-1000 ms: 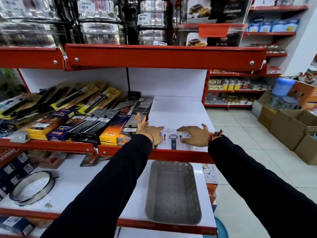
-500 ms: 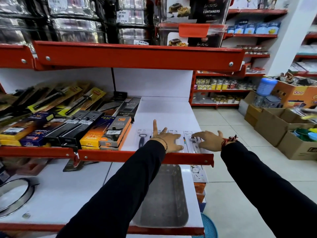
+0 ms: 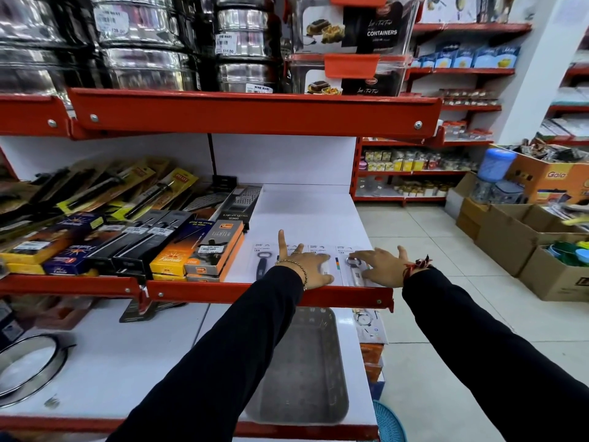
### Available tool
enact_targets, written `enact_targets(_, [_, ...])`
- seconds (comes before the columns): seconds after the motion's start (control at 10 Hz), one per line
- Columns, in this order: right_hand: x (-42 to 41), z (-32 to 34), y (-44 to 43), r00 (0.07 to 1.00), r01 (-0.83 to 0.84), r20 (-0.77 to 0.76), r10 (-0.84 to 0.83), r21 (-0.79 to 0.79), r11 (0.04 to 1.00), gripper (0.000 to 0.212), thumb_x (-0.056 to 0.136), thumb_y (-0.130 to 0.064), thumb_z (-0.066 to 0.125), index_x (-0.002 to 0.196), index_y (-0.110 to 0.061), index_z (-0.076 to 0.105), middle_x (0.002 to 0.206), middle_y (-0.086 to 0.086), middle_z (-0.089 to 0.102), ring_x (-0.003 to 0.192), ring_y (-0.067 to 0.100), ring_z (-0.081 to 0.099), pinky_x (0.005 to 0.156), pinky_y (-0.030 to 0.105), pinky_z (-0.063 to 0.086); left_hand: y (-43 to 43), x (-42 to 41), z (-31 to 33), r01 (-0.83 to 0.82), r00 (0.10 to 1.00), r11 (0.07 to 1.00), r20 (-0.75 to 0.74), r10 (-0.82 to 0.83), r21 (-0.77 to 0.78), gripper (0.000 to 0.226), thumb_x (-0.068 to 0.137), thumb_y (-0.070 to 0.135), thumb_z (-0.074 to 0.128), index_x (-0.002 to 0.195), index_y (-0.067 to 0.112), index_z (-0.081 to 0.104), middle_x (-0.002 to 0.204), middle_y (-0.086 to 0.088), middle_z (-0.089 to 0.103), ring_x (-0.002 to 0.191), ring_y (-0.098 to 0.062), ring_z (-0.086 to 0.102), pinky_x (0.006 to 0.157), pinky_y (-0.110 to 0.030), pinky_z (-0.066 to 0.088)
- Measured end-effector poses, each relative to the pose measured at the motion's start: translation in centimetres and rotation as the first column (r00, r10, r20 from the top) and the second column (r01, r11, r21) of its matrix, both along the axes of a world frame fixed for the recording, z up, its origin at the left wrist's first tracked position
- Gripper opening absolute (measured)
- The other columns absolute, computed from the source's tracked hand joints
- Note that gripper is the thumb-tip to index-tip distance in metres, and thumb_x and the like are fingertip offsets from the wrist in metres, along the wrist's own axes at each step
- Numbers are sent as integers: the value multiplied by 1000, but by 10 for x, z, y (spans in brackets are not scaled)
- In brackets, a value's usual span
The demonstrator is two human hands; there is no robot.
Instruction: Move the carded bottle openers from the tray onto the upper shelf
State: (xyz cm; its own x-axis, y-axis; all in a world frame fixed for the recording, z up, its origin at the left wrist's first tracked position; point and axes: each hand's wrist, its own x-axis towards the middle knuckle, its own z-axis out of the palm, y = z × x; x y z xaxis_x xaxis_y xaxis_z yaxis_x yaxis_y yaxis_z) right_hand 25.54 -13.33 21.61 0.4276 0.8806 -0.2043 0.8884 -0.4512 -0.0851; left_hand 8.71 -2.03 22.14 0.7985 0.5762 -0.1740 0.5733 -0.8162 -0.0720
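Observation:
Several white carded bottle openers lie in a row at the front right of the upper shelf [image 3: 306,212]. The leftmost card, with a dark opener [image 3: 262,264], is uncovered. My left hand [image 3: 306,264] rests flat on the middle cards, fingers spread, index finger pointing away. My right hand [image 3: 381,266] lies flat on the rightmost card with a white-handled opener [image 3: 354,271]. The grey tray [image 3: 302,371] stands on the lower shelf under my arms and looks empty. One more carded item [image 3: 366,323] lies to the right of the tray.
Boxed lighters [image 3: 216,250] and graters fill the upper shelf left of the cards. A red shelf lip [image 3: 271,293] runs along its front. Steel tins and containers sit on the shelf above. A metal ring [image 3: 28,368] lies lower left. Cardboard boxes [image 3: 516,237] stand on the floor at right.
Both hands shifted right along the shelf front, spreading the cards into a row. The view also swung right, and the leftmost card is now uncovered.

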Motion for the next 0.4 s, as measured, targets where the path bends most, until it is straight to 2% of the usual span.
enact_targets(0.1, [-5, 0, -4, 1000, 5, 9, -6, 75, 997, 59, 93, -27, 43, 150, -33, 29, 160, -6, 32, 149, 19, 26, 118, 64, -2, -2, -5, 3, 3, 999, 1000, 39, -3, -3, 67, 92, 67, 24, 154, 41, 19, 163, 6, 26, 156, -25, 6, 102, -69, -32])
enact_targets(0.2, [-13, 4, -16, 998, 7, 54, -25, 310, 951, 49, 97, -29, 39, 146, -30, 37, 154, -4, 42, 142, 17, 40, 118, 57, 12, -2, -18, 4, 6, 992, 1000, 127, -8, 18, 67, 94, 67, 20, 155, 39, 18, 165, 4, 20, 156, -24, 6, 108, -69, -27])
enact_targets(0.3, [-22, 14, -25, 990, -44, 139, -29, 498, 866, 40, 99, -34, 36, 138, -31, 45, 144, -4, 53, 131, 19, 51, 112, 50, 27, -5, -30, 13, 17, 968, 998, 247, -32, 61, 64, 95, 65, 21, 154, 39, 21, 163, 4, 27, 155, -23, 13, 113, -67, -19])
enact_targets(0.4, [-43, 39, -33, 974, -144, 224, -46, 757, 637, 33, 100, -37, 36, 126, -27, 55, 124, -3, 63, 114, 22, 58, 95, 43, 45, -12, -43, 35, 14, 879, 986, 469, -91, 165, 56, 98, 57, 28, 150, 38, 32, 151, 3, 47, 143, -21, 37, 116, -57, 6])
